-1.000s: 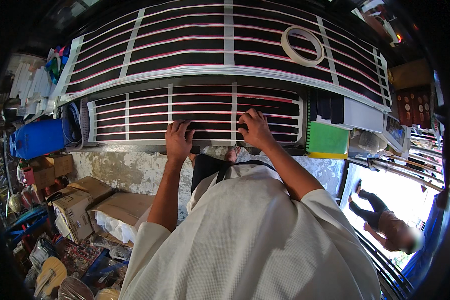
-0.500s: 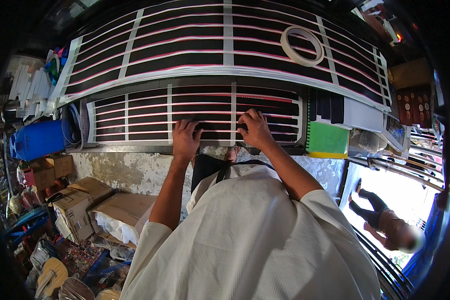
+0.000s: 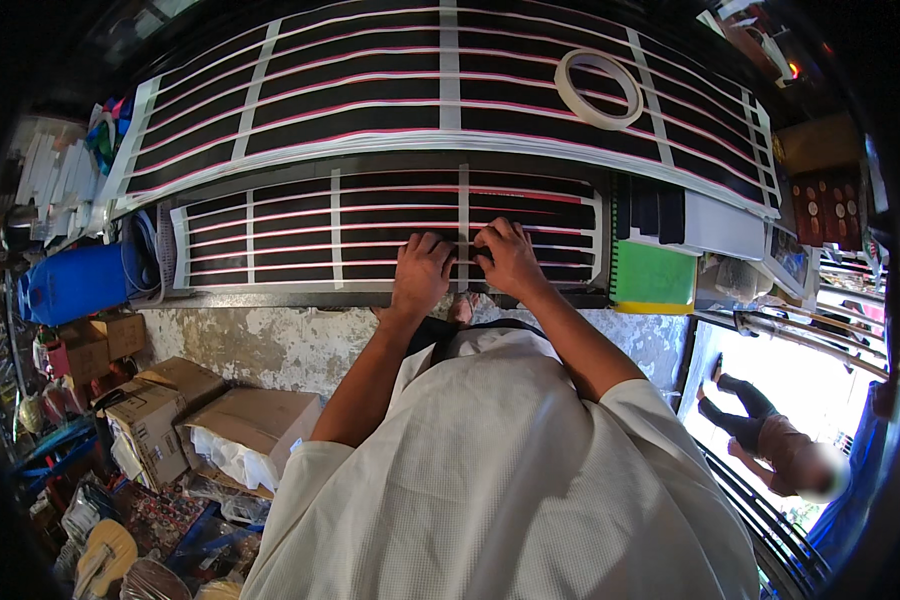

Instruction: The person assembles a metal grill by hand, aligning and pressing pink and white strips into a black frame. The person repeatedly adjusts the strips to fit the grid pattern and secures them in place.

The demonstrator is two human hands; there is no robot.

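Note:
A long black panel point(image 3: 295, 242) lies before me, crossed lengthwise by several pale strips with reddish edges. Pale tape bands point(image 3: 336, 225) run across these strips. On the panel's right half, my left hand point(image 3: 425, 268) rests with its fingers bent down over the strips, just left of a tape band point(image 3: 464, 205). My right hand point(image 3: 511, 258) is on the other side of that band, fingertips on the strips and a gap between thumb and forefinger. Nothing shows in either hand, though the undersides of the fingers are hidden.
Behind lies a larger stack of similar striped black sheets point(image 3: 360, 88), with a masking tape roll point(image 3: 598, 90) on it. A green spiral notebook point(image 3: 654, 275) is at right, a blue container point(image 3: 75, 283) at left. Cardboard boxes point(image 3: 255, 415) stand lower left. Another person point(image 3: 770, 440) is outside, lower right.
My left hand has moved right along the panel, close to my right hand. The right hand stays in nearly the same place.

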